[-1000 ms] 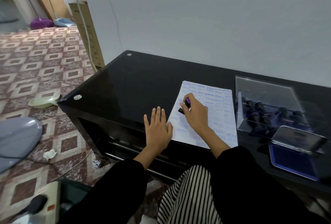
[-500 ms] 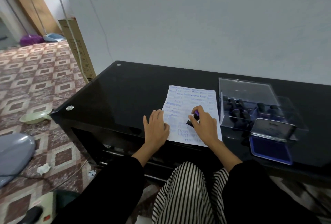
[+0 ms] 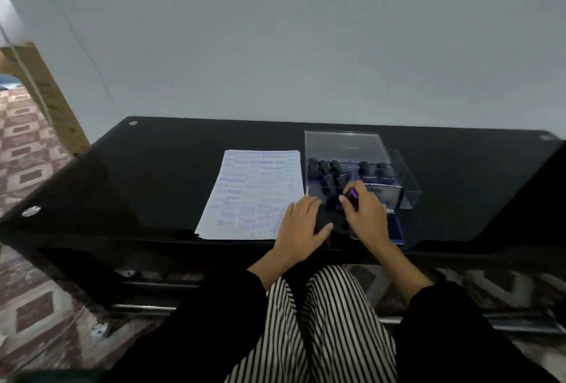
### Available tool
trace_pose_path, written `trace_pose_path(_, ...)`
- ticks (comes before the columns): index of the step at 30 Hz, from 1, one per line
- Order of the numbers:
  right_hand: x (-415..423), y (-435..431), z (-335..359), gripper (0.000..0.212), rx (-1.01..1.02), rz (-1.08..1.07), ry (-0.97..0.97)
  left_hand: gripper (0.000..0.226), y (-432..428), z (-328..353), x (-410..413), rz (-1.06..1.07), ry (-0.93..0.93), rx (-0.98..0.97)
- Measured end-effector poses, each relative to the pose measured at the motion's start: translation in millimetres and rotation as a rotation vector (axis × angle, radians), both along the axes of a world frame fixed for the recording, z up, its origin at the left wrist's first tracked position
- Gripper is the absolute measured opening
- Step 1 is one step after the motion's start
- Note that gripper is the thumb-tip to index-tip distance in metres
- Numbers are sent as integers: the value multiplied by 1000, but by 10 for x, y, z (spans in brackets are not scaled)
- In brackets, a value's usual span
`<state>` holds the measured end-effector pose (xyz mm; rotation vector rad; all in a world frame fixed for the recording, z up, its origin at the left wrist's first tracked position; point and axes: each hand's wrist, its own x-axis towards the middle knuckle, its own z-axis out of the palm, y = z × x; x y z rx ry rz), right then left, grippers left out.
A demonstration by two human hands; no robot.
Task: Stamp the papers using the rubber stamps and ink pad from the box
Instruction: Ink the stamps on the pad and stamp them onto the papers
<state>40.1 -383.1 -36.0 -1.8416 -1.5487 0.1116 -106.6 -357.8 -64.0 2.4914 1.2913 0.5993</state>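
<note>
A white paper [image 3: 251,196] covered in blue stamp marks lies on the black glass table [image 3: 153,174]. To its right stands a clear plastic box [image 3: 346,150] holding several dark-handled rubber stamps [image 3: 324,168]. My right hand [image 3: 366,214] pinches a purple stamp [image 3: 353,194] in front of the box, over the open blue ink pad [image 3: 396,229], which it mostly hides. My left hand [image 3: 301,229] lies flat with straight fingers on the table at the paper's lower right corner.
The table stands against a plain grey wall [image 3: 306,46]. A cardboard panel [image 3: 43,91] leans at the left, beside patterned floor tiles [image 3: 21,144]. My legs in striped trousers [image 3: 321,327] are under the table's front edge.
My right hand has carried the purple stamp off the paper to the right, over the ink pad. My left hand has shifted right to the paper's corner. The camera has turned right.
</note>
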Motion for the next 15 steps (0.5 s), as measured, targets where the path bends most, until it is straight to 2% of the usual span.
trace_pose_path(6, 332, -180, -29, 7, -41, -4, -4, 78, -129, -57, 423, -71, 116, -60)
trace_pose_path(11, 447, -251, -85, 13, -106, 26, -17, 82, -163, -111, 574, -47, 178, -122)
trace_pose_path(15, 471, -248, -139, 6, -87, 50, -42, 82, -164, -188, 615, -32, 204, -141)
